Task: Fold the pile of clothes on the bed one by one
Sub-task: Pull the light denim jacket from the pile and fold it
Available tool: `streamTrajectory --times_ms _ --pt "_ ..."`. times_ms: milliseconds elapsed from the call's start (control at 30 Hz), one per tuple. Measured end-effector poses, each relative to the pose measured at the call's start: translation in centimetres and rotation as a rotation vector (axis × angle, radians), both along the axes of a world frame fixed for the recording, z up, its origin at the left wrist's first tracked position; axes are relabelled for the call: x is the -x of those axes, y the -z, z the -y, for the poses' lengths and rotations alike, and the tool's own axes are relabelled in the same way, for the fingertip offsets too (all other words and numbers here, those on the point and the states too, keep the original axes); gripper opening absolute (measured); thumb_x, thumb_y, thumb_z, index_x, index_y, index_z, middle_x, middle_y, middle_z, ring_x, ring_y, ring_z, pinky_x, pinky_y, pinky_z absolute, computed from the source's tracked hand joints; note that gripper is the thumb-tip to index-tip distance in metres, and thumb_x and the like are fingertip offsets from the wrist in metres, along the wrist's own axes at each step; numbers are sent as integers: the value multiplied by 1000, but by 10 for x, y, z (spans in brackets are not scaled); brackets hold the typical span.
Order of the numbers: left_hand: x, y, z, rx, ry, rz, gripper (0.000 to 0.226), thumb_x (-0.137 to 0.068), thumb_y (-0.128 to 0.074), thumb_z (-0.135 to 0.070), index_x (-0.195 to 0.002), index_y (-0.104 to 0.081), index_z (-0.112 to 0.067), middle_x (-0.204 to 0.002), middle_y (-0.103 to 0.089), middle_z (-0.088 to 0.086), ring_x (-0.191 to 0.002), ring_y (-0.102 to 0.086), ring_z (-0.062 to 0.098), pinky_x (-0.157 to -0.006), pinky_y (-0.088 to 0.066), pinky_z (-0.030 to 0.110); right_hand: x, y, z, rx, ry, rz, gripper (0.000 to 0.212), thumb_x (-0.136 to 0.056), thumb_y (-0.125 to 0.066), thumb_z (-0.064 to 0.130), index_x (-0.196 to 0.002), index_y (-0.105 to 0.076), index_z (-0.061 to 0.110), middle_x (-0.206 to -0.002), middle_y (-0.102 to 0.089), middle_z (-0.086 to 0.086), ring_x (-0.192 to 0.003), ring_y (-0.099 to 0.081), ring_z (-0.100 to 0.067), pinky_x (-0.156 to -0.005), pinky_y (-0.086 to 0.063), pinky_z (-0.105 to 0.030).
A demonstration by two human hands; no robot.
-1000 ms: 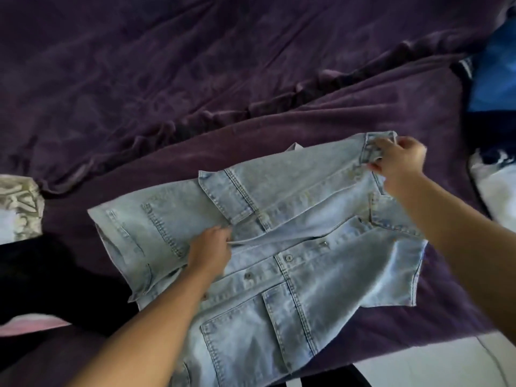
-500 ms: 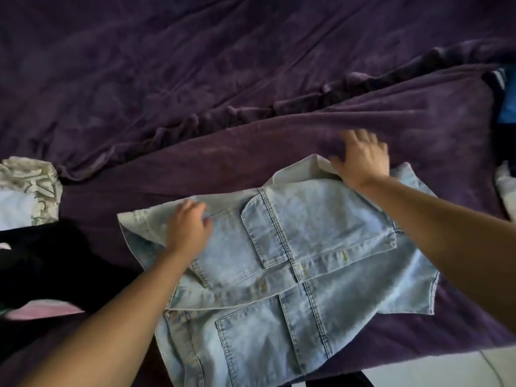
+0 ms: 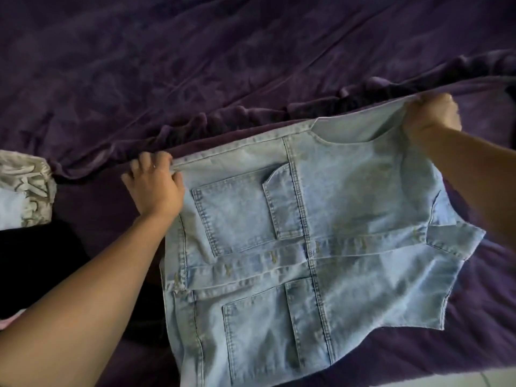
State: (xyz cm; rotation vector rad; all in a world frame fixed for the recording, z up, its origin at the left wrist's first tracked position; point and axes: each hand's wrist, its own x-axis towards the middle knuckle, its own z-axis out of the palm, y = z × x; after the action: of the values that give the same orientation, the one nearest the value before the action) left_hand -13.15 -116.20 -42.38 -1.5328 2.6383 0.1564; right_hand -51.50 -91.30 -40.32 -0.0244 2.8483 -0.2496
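Status: left hand (image 3: 155, 188) and right hand (image 3: 430, 115) pinch far edge of pale-blue denim jacket (image 3: 307, 233). Fold unfinished; black clothes (image 3: 36, 261) beside left hand likely next.

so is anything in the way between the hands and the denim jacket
Nothing visible. The left hand and the right hand both grip the denim jacket at its far edge, and nothing lies on top of it on the purple bedspread.

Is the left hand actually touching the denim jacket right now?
Touching. The head view shows the left hand gripping the far edge of the denim jacket.
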Motion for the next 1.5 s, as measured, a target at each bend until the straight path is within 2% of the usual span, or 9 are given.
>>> streamTrajectory --times_ms 167,333,467,667,867,1000,1167,1333,1500 --pt "-1 12 0 -251 -658 -179 76 -74 -75 -45 -131 -38 -11 -136 -43 18 -124 -43 39 -95 -39 53 -51 8 10 88 -570 -203 29 -89 -53 29 -114 -62 17 -122 -56 -14 -115 -48 -34 -92 -36 -43" --pt "-14 28 10 -448 -886 -490 60 -70 -81 -35 -115 -60 -2 -114 -63 9 -96 -63 25 -79 -53 33 -94 39 33 -44 -662 392 43 -83 -67 42 -121 -61 23 -121 -61 -11 -113 -56 -34 -87 -46 -39" --pt "-9 18 54 -259 -716 -544 36 -69 -81 -32 -92 -62 -12 -102 -67 8 -83 -61 18 -77 -53 33 -82 43 44 57 -531 270 24 -87 -59 29 -106 -70 18 -111 -65 -19 -107 -58 -38 -85 -47 -38" --pt "-32 3 5 -63 -458 -251 33 -77 -68 -18 -108 -56 -15 -119 -53 16 -111 -49 36 -89 -43 46 -101 22 17 149 -583 -5 36 -85 -63 21 -121 -60 18 -124 -51 -14 -118 -44 -35 -85 -45 -43" --pt "-98 6 -170 -422 203 -68 8 -72 -64 -18 -67 -58 -17 -70 -57 5 -67 -59 31 -57 -47 34 -177 22 -105 129 -718 177 12 -84 -59 17 -89 -69 14 -93 -65 -11 -87 -63 -36 -66 -50 -39" --pt "-174 14 -236 -410 247 195 38 -54 -84 -19 -89 -68 -16 -90 -60 9 -82 -61 33 -66 -50 42 -182 28 -224 -230 -482 355 34 -84 -65 26 -118 -65 23 -132 -52 -6 -123 -45 -32 -91 -48 -44" --pt "-213 -4 -251 -359 -549 113 47 -90 -58 -32 -129 -49 -7 -128 -49 25 -115 -47 44 -87 -41 52 -179 11 -291 -316 -51 311 48 -81 -66 23 -126 -54 12 -128 -47 -26 -116 -45 -44 -93 -43 -48" --pt "-240 -4 -269 -781 -719 -55 42 -83 -66 -42 -101 -63 -4 -103 -67 18 -97 -62 37 -84 -50 41 -209 24 -292 172 532 465 52 -68 -83 26 -102 -62 -6 -95 -66 -25 -71 -63 -32 -73 -58 -48" --pt "-246 -8 -275 -555 -663 -93 32 -81 -68 -34 -93 -67 -4 -97 -68 21 -94 -63 40 -71 -44 33 -237 28 -297 183 558 453 32 -74 -77 17 -96 -64 -2 -77 -63 -15 -51 -61 -25 -42 -53 -31"
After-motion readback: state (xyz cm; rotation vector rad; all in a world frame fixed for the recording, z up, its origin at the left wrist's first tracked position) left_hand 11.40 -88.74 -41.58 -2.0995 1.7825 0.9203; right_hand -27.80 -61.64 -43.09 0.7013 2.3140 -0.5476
